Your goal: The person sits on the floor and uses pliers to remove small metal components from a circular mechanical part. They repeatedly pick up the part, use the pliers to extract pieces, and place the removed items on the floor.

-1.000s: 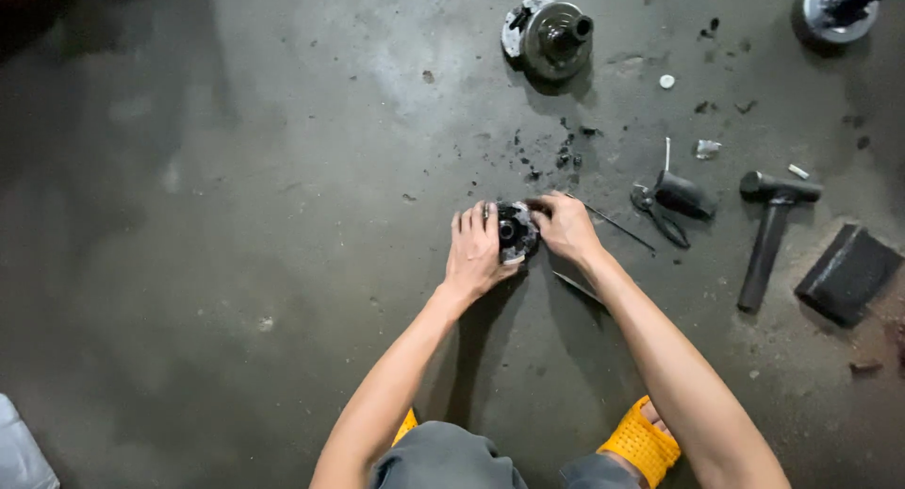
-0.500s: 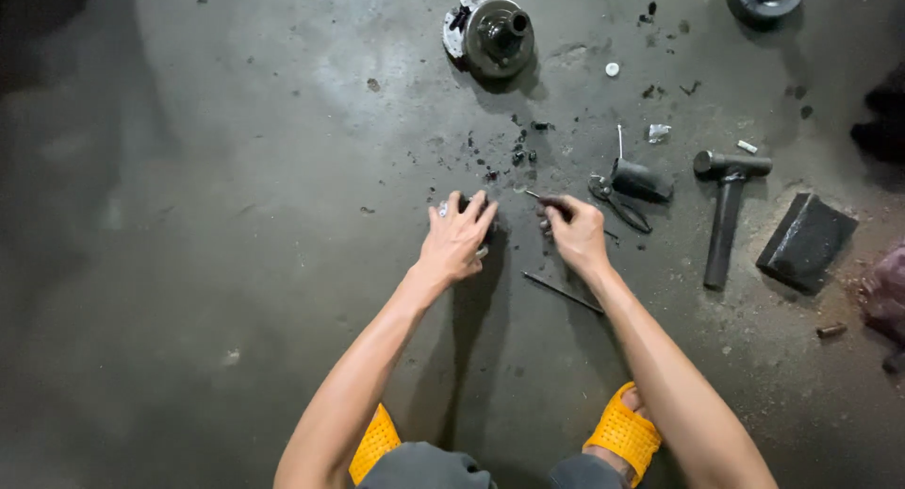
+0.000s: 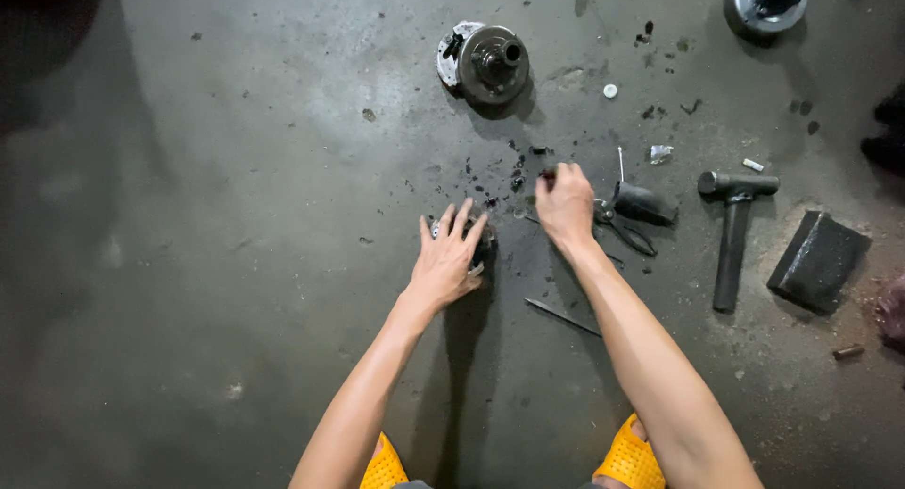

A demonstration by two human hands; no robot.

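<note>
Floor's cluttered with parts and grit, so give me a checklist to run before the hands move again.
1. Left hand flat on the small dark part: ok.
2. Right hand pinching a small dark piece: ok; what the piece is, cannot tell.
3. Pliers beside the right hand: ok.
4. Hammer lying apart on the floor: ok.
5. Thin rod next to the right forearm: not ok, could be knocked.
6. Debris scattered between the hands: not ok.
</note>
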